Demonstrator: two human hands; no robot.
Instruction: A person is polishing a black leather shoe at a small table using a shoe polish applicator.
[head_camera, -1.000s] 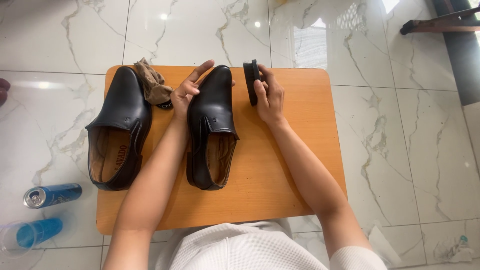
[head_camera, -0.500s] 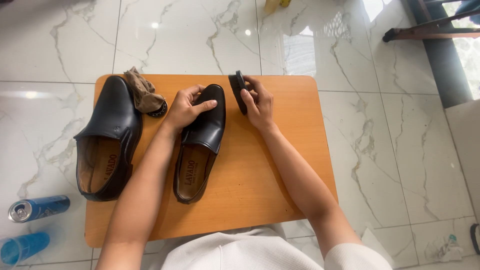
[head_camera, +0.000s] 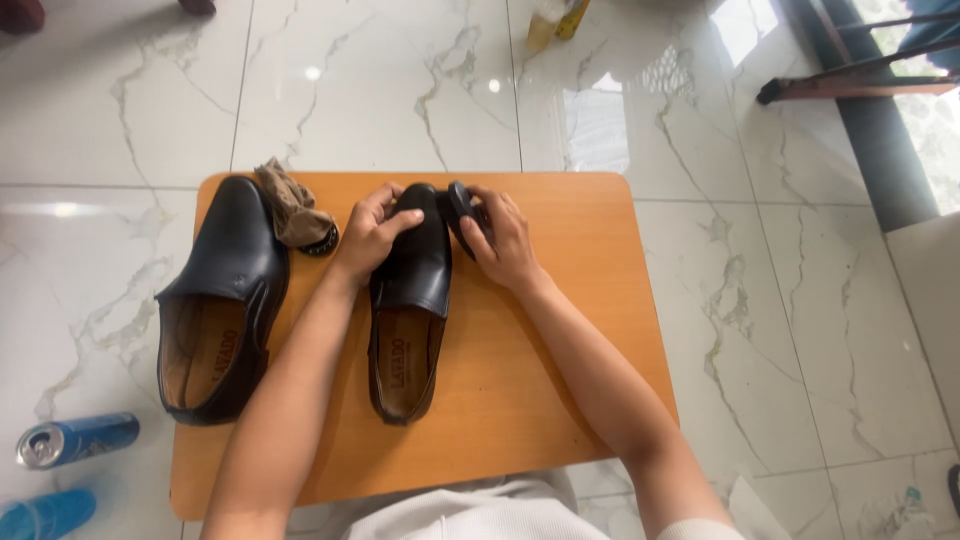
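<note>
Since half a second ago, shifted: brush (head_camera: 459, 212) brought in against the toe of the middle shoe (head_camera: 410, 300), right hand (head_camera: 500, 243) closer to the left hand (head_camera: 370, 235), shoe straightened from its tilt to lie lengthwise on the worktop (head_camera: 570, 330). Head view: left grip clenched over the shoe's toe, fingers curled across the top, thumb on the near side. Right grip grasping the dark brush, held on edge and touching the toe's right side. Shoe black, opening toward the person, toe pointing away, near the middle of the orange worktop. Second shoe (head_camera: 222, 300) black too, lying at the worktop's left edge, apart from both hands, opening also toward the person. Crumpled brown cloth (head_camera: 288, 205) just beside the second shoe's toe, draped over a small round black tin (head_camera: 322, 241). Off the worktop on the marble floor (head_camera: 800, 330), lower left: a blue can (head_camera: 75, 440) on its side, and a blue cup (head_camera: 45, 513) near it at the frame's corner. Both forearms bare, reaching forward from a white garment at the bottom edge.
</note>
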